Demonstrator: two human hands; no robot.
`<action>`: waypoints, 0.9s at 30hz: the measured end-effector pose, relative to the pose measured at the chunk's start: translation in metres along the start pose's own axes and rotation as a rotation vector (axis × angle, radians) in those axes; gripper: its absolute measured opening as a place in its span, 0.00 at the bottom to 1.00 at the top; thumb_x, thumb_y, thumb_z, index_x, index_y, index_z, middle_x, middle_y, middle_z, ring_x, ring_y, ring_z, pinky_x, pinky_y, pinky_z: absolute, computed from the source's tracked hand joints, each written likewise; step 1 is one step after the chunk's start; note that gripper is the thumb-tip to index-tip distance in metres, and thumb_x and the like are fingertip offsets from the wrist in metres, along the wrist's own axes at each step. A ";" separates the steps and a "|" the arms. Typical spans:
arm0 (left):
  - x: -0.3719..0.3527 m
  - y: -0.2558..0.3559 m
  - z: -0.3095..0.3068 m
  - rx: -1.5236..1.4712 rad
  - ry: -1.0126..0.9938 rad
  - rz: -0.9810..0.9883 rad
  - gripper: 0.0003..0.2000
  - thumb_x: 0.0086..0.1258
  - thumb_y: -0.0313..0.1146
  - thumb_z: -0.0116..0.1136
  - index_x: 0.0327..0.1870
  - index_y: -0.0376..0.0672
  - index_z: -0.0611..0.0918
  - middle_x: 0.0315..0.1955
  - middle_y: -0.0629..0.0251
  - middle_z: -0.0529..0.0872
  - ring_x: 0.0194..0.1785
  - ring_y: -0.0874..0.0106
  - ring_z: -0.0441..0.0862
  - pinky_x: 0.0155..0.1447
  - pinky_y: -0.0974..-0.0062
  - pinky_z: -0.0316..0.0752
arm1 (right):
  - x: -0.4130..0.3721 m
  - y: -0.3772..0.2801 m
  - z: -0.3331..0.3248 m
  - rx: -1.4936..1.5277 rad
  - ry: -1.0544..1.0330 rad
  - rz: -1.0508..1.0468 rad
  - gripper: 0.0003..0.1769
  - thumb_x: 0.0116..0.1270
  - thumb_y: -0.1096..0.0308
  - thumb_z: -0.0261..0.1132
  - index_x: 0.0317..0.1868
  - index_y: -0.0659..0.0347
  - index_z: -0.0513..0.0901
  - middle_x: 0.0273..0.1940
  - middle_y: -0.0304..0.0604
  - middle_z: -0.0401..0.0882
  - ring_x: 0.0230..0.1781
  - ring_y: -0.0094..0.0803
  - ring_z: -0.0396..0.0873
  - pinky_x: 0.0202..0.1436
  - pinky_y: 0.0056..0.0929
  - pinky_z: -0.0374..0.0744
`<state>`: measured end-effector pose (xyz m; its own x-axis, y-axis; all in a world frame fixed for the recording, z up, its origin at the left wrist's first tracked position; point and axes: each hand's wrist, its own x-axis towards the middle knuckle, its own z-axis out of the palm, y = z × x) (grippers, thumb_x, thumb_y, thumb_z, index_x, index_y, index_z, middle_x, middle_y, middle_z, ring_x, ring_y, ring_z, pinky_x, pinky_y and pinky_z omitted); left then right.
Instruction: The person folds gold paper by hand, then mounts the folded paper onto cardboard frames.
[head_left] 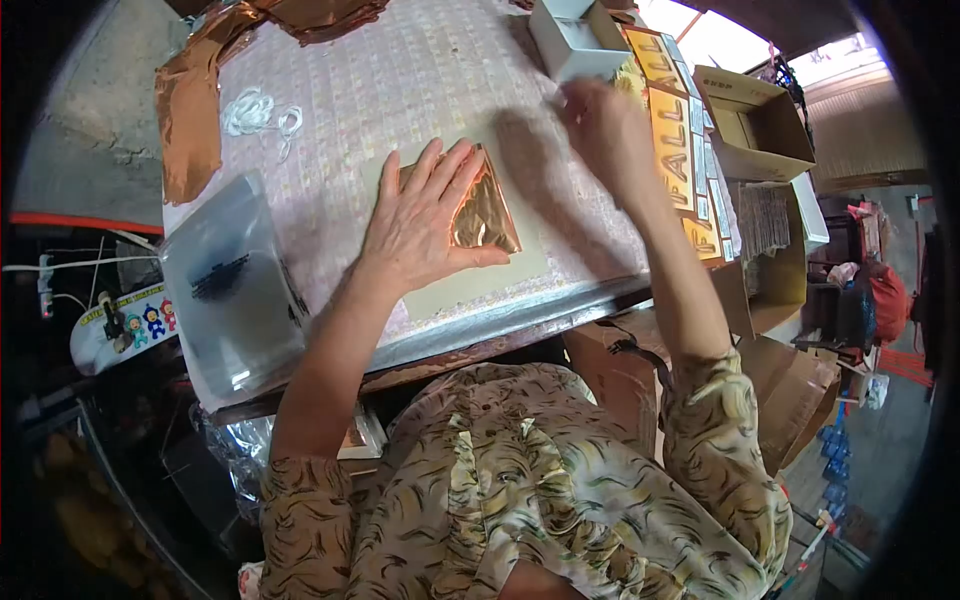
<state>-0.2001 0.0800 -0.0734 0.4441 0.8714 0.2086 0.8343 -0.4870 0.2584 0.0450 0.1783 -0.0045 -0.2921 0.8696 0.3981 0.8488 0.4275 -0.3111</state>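
Note:
My left hand (pixel 415 220) lies flat with its fingers stretched out, pressing on a shiny copper-coloured foil piece (pixel 488 212). That foil rests on a grey-beige card (pixel 530 268) on the patterned tablecloth. Raised over the table's right side, my right hand (pixel 608 140) has its fingers curled together just below a small white open box (pixel 585 58). Whatever may be in its fingertips is hidden and slightly blurred. Beside it lie printed orange sheets (pixel 672 130) with the letters "FALL".
Crumpled copper foil (pixel 190 130) covers the far left corner, near a bundle of white string (pixel 250 112). Clear plastic sleeves (pixel 225 300) sit at the left edge. Cardboard boxes (pixel 755 125) stand off the right edge. A skateboard-like board (pixel 125 330) is at far left.

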 end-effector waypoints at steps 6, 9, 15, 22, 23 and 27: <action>0.001 -0.001 -0.001 0.007 -0.020 -0.020 0.67 0.47 0.88 0.54 0.84 0.44 0.59 0.82 0.61 0.59 0.85 0.59 0.52 0.84 0.38 0.36 | -0.048 -0.050 0.015 0.146 -0.426 0.255 0.16 0.67 0.60 0.73 0.42 0.67 0.88 0.37 0.60 0.88 0.38 0.56 0.88 0.42 0.47 0.83; -0.001 0.000 -0.005 -0.015 -0.044 -0.023 0.65 0.51 0.80 0.62 0.84 0.44 0.55 0.83 0.62 0.57 0.86 0.58 0.51 0.84 0.40 0.38 | -0.052 -0.065 0.024 0.073 -0.348 0.292 0.17 0.66 0.59 0.74 0.40 0.69 0.86 0.36 0.62 0.87 0.39 0.58 0.87 0.43 0.47 0.82; -0.003 -0.001 -0.003 -0.040 0.000 -0.023 0.65 0.51 0.81 0.61 0.84 0.43 0.56 0.83 0.62 0.58 0.85 0.58 0.52 0.84 0.40 0.39 | -0.041 -0.038 0.026 0.390 -0.493 0.370 0.19 0.70 0.59 0.74 0.38 0.71 0.86 0.28 0.47 0.86 0.25 0.30 0.82 0.30 0.30 0.78; -0.004 -0.004 0.002 -0.050 0.041 -0.010 0.66 0.49 0.87 0.54 0.83 0.41 0.59 0.82 0.60 0.61 0.84 0.58 0.54 0.83 0.38 0.39 | -0.050 -0.035 0.038 1.092 -0.693 0.707 0.08 0.65 0.71 0.78 0.42 0.65 0.91 0.31 0.35 0.87 0.23 0.16 0.75 0.24 0.18 0.68; -0.003 -0.004 0.002 -0.046 0.049 -0.004 0.66 0.49 0.87 0.53 0.83 0.41 0.59 0.82 0.59 0.61 0.84 0.57 0.55 0.83 0.38 0.40 | -0.052 -0.033 0.039 1.095 -0.693 0.706 0.08 0.65 0.71 0.78 0.42 0.65 0.91 0.31 0.35 0.87 0.23 0.16 0.75 0.24 0.18 0.68; -0.002 -0.007 0.001 -0.054 0.073 0.017 0.67 0.49 0.87 0.53 0.83 0.41 0.59 0.82 0.56 0.61 0.85 0.55 0.54 0.83 0.38 0.42 | -0.058 -0.035 0.033 1.174 -0.638 0.739 0.06 0.65 0.70 0.79 0.36 0.64 0.91 0.24 0.34 0.84 0.16 0.15 0.67 0.18 0.20 0.60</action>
<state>-0.2065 0.0817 -0.0761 0.4314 0.8572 0.2813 0.8071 -0.5060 0.3041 0.0180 0.1210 -0.0459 -0.3690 0.7963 -0.4792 0.1562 -0.4552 -0.8766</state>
